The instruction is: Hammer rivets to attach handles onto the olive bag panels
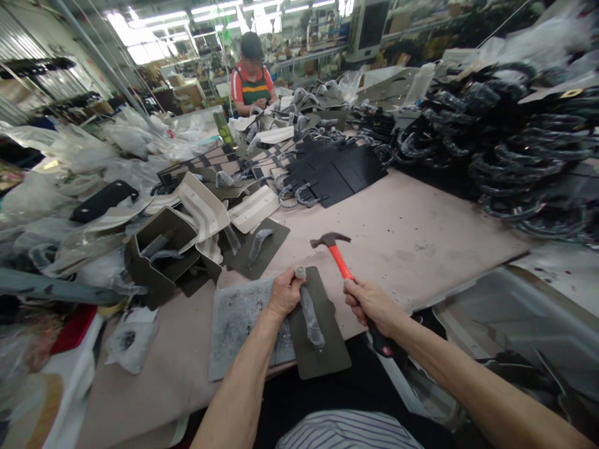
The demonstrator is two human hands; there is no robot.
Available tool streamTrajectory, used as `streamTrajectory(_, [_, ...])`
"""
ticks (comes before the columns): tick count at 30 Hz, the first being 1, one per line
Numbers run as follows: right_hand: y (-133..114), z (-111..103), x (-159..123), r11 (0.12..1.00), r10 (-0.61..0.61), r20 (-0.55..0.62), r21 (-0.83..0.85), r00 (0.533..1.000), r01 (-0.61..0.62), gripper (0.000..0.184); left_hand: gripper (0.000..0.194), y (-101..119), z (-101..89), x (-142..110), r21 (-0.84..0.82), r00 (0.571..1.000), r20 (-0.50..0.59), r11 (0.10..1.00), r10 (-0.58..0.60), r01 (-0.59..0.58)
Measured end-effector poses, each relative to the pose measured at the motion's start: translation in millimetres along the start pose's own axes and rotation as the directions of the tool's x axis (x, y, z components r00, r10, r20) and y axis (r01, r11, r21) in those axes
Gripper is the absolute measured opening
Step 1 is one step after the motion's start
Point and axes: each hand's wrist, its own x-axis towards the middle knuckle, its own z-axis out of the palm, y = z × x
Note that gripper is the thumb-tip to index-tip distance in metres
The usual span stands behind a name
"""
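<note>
My right hand [374, 305] is wrapped round the handle of a claw hammer [339, 255], which has an orange-red shaft, a black grip and a dark head raised off the table. Between the fingers of my left hand [285, 293] is a short metal punch [300, 272], its round top showing and its lower end hidden. It stands at the far end of a plastic-wrapped handle [312, 321] on an olive-green panel [322, 358]. This panel lies partly over a scuffed grey slab [234, 340] and overhangs the table's front edge.
More olive panels with wrapped handles [259, 246] lie beyond the slab. Black panels [341, 168] are spread further back, and wrapped black handles [510, 143] pile up at the right. A translucent bin [505, 305] sits at right front. Another person [253, 81] works across the table.
</note>
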Motion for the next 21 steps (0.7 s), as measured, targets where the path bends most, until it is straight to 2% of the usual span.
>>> streamTrajectory(1, [-5,0,-5,0.988,-0.127,-0.051,-0.09,0.991,0.122,0.032,0.01,-1,-0.5,1,-0.03,1.0,-0.021,0.999,-0.017,0.016])
streamTrajectory(2, [-10,-1,-10,0.947,-0.264,-0.085,-0.21,0.961,0.242,0.034,0.009,-1,-1.1,2,-0.054,0.999,-0.029,0.998,-0.029,0.028])
streamTrajectory(4, [-21,-5,-21,0.786,-0.496,-0.089,-0.469,0.864,0.403,0.035,0.008,-2,-2.7,4,-0.08,1.0,-0.005,0.996,-0.031,0.03])
streamTrajectory(5, [-26,-8,-26,0.693,-0.567,-0.067,-0.578,0.821,0.431,0.035,0.008,-2,-3.7,5,-0.083,1.0,0.018,0.996,-0.023,0.024])
streamTrajectory(7, [-38,-13,-35,0.544,-0.617,-0.011,-0.729,0.787,0.416,0.033,0.009,-2,-5.8,6,-0.079,0.998,0.058,0.997,-0.006,0.011])
streamTrajectory(10, [-56,-18,-46,0.418,-0.627,0.045,-0.823,0.778,0.385,0.032,0.01,0,-8.4,6,-0.041,0.994,0.11,0.999,0.011,-0.006])
streamTrajectory(12, [-64,-18,-53,0.383,-0.679,0.032,-0.837,0.734,0.391,0.032,0.011,0,-9.2,5,-0.018,0.991,0.132,1.0,0.02,-0.018])
streamTrajectory(15, [-59,-15,-56,0.401,-0.749,-0.039,-0.822,0.662,0.405,0.031,0.012,-1,-9.2,3,-0.023,0.992,0.118,0.999,0.048,-0.045])
streamTrajectory(16, [-53,-14,-54,0.401,-0.748,-0.039,-0.822,0.662,0.405,0.031,0.012,-2,-8.9,2,-0.029,0.993,0.106,0.998,0.058,-0.055])
streamTrajectory(17, [-47,-14,-52,0.386,-0.73,-0.012,-0.832,0.683,0.398,0.03,0.013,-2,-8.6,1,-0.033,0.993,0.095,0.998,0.064,-0.061])
streamTrajectory(20, [-37,-17,-47,0.267,-0.589,0.134,-0.898,0.797,0.349,0.026,0.011,-5,-7.7,-1,-0.022,0.995,0.078,0.998,0.055,-0.053])
streamTrajectory(21, [-40,-19,-47,0.231,-0.558,0.165,-0.91,0.813,0.344,0.025,0.011,-5,-7.5,-1,-0.017,0.996,0.077,0.999,0.052,-0.051])
